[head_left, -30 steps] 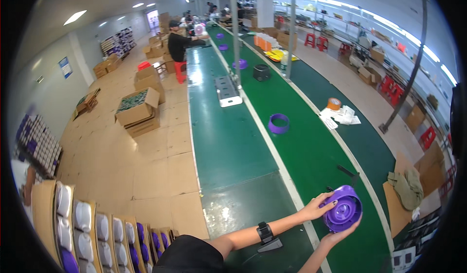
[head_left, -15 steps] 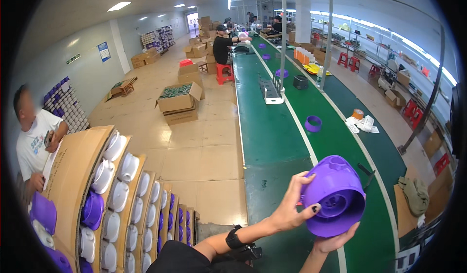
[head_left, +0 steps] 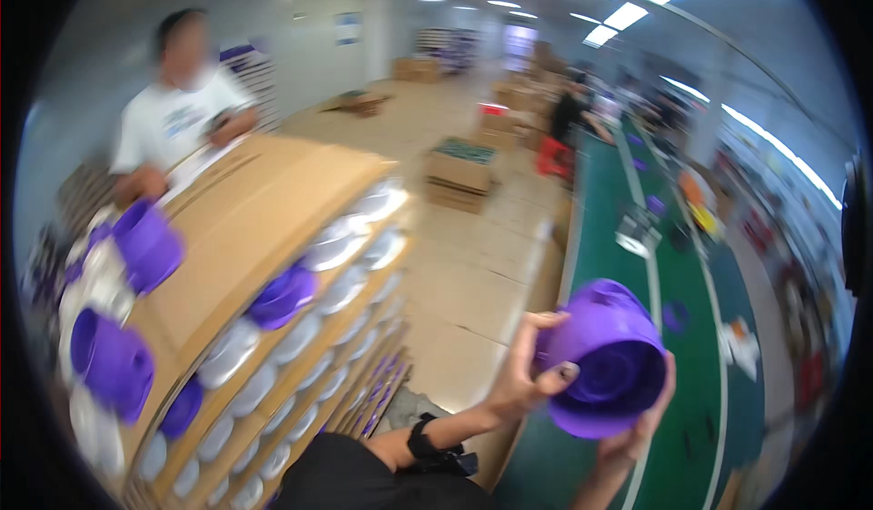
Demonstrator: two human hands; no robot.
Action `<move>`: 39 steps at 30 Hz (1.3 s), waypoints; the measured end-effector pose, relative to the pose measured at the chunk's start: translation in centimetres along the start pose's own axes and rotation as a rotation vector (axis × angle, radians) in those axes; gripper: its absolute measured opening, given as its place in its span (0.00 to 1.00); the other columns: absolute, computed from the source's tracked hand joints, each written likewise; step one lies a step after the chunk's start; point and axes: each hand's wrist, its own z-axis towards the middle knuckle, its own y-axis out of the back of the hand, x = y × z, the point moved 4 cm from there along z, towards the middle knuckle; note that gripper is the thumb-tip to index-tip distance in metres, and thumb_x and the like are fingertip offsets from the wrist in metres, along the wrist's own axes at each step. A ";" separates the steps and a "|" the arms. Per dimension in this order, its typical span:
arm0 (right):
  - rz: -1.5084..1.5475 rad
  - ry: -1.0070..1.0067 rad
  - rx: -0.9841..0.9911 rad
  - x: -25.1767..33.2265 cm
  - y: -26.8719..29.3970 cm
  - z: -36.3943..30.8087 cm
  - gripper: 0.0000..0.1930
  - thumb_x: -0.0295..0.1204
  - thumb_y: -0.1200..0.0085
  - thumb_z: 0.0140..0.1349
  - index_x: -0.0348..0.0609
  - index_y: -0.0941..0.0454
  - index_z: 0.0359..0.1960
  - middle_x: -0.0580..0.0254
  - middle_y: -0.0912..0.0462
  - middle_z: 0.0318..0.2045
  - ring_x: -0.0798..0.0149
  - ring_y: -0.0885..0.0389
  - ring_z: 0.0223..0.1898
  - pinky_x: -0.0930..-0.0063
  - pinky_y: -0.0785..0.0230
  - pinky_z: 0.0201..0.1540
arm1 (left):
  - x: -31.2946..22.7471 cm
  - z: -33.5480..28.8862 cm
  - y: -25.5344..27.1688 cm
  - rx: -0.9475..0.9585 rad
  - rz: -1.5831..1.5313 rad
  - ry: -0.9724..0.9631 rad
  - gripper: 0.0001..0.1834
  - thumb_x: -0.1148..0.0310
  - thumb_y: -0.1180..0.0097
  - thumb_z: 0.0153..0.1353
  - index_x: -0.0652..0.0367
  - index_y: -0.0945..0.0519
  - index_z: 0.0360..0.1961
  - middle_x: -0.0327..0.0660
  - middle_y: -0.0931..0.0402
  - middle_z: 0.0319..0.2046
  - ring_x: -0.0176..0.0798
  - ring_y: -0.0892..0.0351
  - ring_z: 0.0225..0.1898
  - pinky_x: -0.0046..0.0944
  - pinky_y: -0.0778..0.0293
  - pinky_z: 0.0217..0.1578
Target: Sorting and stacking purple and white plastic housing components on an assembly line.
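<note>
Left hand [head_left: 526,374] and right hand [head_left: 644,419] around a purple housing [head_left: 600,328], green conveyor belt [head_left: 682,374] beyond, cardboard layers [head_left: 300,174] of white parts [head_left: 229,354], white-shirted person [head_left: 182,115] behind, seemingly a seated worker [head_left: 569,115], blurred.

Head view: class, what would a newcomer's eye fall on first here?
The bright purple shell held between the left hand and right hand, lower right, stands out first. Next comes the cardboard stack of white and purple parts at left, a person in white behind it.
</note>
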 end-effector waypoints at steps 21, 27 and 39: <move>0.499 -0.962 1.378 -8.1 -42.3 0.1 0.31 0.47 0.53 0.53 0.33 0.35 0.52 0.52 0.26 0.46 0.60 0.26 0.46 0.68 0.34 0.51 | -21.3 -10.7 21.5 -0.940 1.319 -0.071 0.53 0.58 0.31 0.38 0.70 0.50 0.59 0.61 0.50 0.57 0.58 0.49 0.60 0.49 0.48 0.59; 0.120 -0.921 1.754 -6.2 -47.4 -4.8 0.31 0.52 0.56 0.56 0.39 0.34 0.53 0.56 0.26 0.47 0.63 0.27 0.46 0.70 0.35 0.49 | -23.6 -14.6 20.8 -1.241 1.807 0.208 0.44 0.54 0.33 0.39 0.69 0.38 0.53 0.56 0.35 0.48 0.53 0.38 0.52 0.48 0.44 0.50; 0.200 -0.646 1.724 -6.0 -50.6 -7.5 0.32 0.56 0.61 0.59 0.41 0.33 0.52 0.59 0.27 0.47 0.66 0.33 0.50 0.70 0.50 0.57 | -22.0 -15.0 21.5 -1.431 1.884 0.003 0.39 0.59 0.39 0.47 0.72 0.40 0.54 0.56 0.33 0.49 0.50 0.33 0.50 0.46 0.46 0.51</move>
